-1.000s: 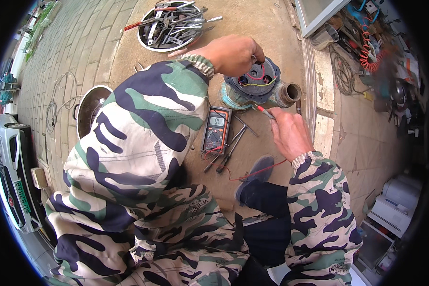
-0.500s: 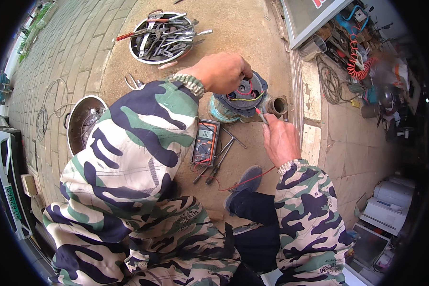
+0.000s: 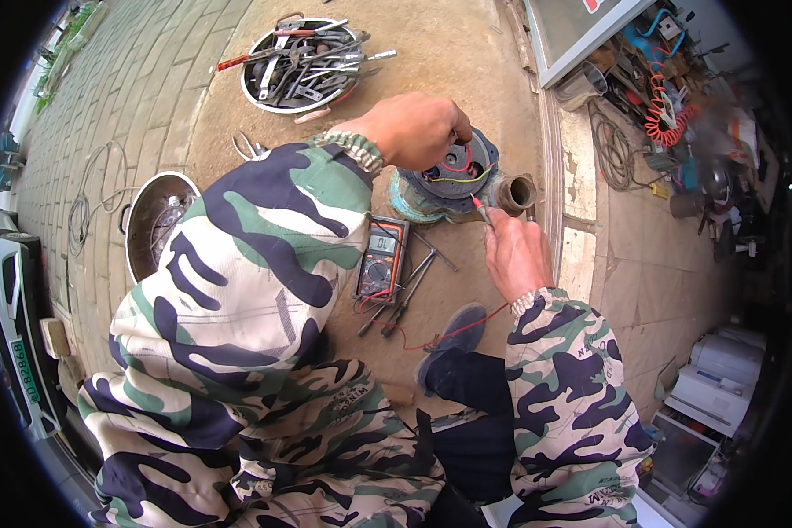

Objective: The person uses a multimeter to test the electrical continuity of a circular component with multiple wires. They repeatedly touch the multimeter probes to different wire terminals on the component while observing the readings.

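Observation:
A water pump (image 3: pixel 414 199) with a blue-green body stands upright on the ground, its round top uncovered. Red and yellow-green wires (image 3: pixel 466 179) come out of that top. My left hand (image 3: pixel 410 130) is closed over the pump's far left edge, fingertips pinched near the wires; what they hold is hidden. A red-tipped test probe (image 3: pixel 480 208) is gripped in my right hand (image 3: pixel 517 255), its tip beside the pump's rim, close to the round outlet pipe (image 3: pixel 516 192). Whether it touches metal I cannot tell. The orange-edged multimeter (image 3: pixel 381 261) lies nearer me, its red lead running toward my right hand.
T-handled wrenches (image 3: pixel 411 295) lie right of the multimeter. A bowl of hand tools (image 3: pixel 257 99) stands at the far left, with pliers (image 3: pixel 248 145) nearer. Another metal bowl (image 3: pixel 132 231) sits by my left sleeve. A door sill (image 3: pixel 577 264) and cluttered workshop floor lie to the right.
The view has shifted slightly, and the pump's top appears a little more tilted. Both hands stay in nearly the same places, the right still gripping the test probe.

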Demonstrator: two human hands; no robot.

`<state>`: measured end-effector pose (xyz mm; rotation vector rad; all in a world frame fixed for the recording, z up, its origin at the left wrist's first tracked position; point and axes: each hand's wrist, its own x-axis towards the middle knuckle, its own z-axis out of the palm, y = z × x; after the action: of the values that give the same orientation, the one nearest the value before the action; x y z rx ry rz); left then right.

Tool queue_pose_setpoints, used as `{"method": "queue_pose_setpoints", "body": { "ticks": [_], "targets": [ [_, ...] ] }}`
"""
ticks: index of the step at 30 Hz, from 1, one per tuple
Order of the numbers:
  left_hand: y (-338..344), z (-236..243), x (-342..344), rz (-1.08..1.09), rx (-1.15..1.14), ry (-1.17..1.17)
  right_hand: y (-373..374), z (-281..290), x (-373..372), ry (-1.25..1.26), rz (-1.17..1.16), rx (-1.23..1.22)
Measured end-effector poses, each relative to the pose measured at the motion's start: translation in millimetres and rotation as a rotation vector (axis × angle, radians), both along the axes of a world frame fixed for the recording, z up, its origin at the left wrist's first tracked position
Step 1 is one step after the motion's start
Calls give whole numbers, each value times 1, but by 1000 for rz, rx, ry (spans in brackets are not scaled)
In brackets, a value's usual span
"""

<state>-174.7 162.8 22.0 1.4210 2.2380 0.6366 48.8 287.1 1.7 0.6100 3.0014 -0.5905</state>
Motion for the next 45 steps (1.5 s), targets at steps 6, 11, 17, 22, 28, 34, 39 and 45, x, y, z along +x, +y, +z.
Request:
{"method": "queue_pose_setpoints", "body": {
  "ticks": [6, 11, 17, 22, 28, 34, 39, 45],
  "targets": [
    [4, 0, 1, -2, -15, -6, 0, 3, 0, -14, -2, 13],
    [8, -6, -1, -3, -11, -15, 1, 2, 2, -11, -4, 22],
    [3, -5, -1, -3, -32, -9, -1, -2, 1, 6, 16, 6],
    [6, 0, 1, -21, 2, 4, -15, 4, 6, -16, 97, -35],
    [6, 0, 1, -17, -4, -2, -53, -89, 29, -192, 174, -314],
    [8, 1, 4, -16, -52, -3, -109, -227, 23, -214, -19, -498],
    [10, 7, 11, 13, -62, -24, -148, -299, 22, -271, -242, -347],
    [7, 3, 5, -7, -4, -21, -156, -319, 22, -185, -166, -236]
  ]
}}
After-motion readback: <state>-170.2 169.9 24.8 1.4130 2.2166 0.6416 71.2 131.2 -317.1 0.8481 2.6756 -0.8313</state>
